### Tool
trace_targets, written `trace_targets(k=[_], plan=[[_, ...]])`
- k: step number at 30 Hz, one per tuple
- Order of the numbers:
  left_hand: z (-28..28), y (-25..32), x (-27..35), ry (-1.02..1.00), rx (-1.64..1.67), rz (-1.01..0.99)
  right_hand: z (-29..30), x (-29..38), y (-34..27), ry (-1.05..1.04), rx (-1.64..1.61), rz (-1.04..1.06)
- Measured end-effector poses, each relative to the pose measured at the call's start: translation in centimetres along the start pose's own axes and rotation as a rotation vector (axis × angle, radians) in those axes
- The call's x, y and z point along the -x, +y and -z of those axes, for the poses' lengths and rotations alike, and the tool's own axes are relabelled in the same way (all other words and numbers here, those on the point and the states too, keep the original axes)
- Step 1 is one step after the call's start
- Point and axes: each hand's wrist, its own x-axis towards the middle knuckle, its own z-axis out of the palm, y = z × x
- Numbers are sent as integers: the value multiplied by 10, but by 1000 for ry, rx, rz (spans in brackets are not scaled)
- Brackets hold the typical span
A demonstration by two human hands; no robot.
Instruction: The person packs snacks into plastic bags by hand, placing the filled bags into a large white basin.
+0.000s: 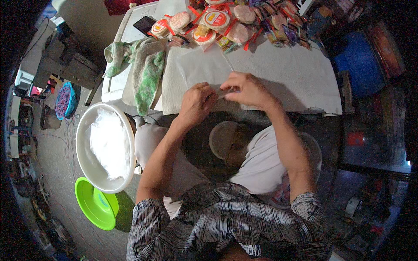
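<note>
A clear plastic bag [204,67] lies flat over the white cloth on the table, its near end between my hands. My left hand [198,100] has its fingers closed on the bag's near edge at the left. Just right of it, my right hand [246,89] pinches the same edge between thumb and fingers. Beyond the bag is a pile of clear packets tied with red ribbon, holding round pale cakes [215,19]. Small wrapped snacks [282,32] lie heaped at the pile's right.
A green and white towel [148,71] hangs over the table's left side, near a dark phone [144,25]. On my left stand a white basin [80,146] holding clear plastic bags [109,143] and a lime-green basin [94,204]. A blue barrel [357,65] is at the right.
</note>
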Motion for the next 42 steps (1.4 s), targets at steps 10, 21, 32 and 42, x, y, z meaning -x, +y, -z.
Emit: trace_targets(k=[10,21,32,42], plan=[[0,1,1,-56,-13,20,-16,5,4,79,152,29],[-2,-4,2,-17,65,9,-17,2,11,63,39,-11],[7,-7,3,-106,120,-24,-10,1,12,76,-98,-63],[-2,2,3,52,-22,-21,-33,4,-2,231,236,-10]])
